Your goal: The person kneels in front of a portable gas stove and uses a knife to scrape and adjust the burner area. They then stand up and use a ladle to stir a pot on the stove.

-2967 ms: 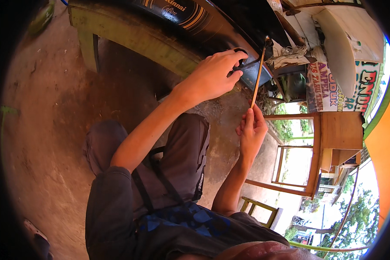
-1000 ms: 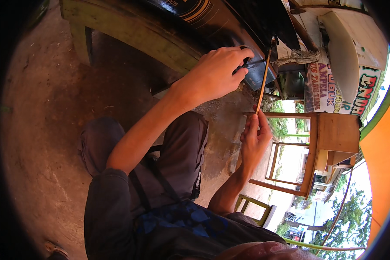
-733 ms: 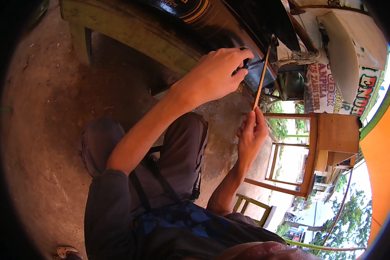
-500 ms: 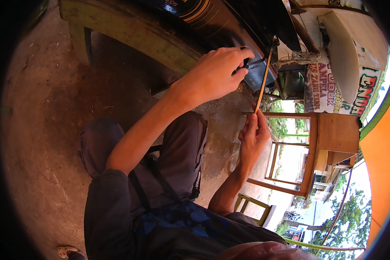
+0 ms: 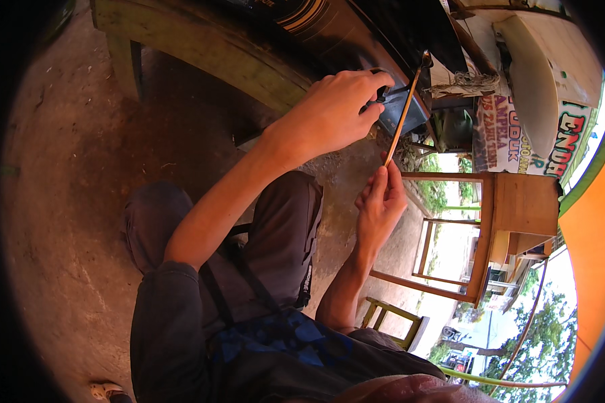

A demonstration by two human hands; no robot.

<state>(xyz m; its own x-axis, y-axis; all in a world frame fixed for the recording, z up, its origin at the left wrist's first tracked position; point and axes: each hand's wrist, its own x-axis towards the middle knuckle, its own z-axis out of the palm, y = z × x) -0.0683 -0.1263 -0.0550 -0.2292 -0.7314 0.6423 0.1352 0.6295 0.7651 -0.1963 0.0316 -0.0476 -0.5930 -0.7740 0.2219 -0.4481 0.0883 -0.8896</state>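
Observation:
My left hand (image 5: 336,111) is closed around a black knob-like part (image 5: 378,94) on the front panel of a dark, glossy appliance that looks like a gas stove (image 5: 316,23). My right hand (image 5: 382,195) pinches the lower end of a thin wooden stick (image 5: 405,117). It slants up past my left hand, and its dark, rounded tip (image 5: 426,59) lies in front of the panel's far end. Whether the tip touches anything, I cannot tell.
The appliance rests on a worn green wooden bench (image 5: 202,50). Rope or string (image 5: 464,86) hangs by a pole beyond it. A wooden frame stall (image 5: 484,235), a printed banner (image 5: 497,134) and an orange awning (image 5: 591,248) stand at the right. A small stool (image 5: 396,322) sits nearby.
My right hand has moved slightly left and upward, and the stick has shifted with it. The tip stays near the same spot. My left hand holds nearly still.

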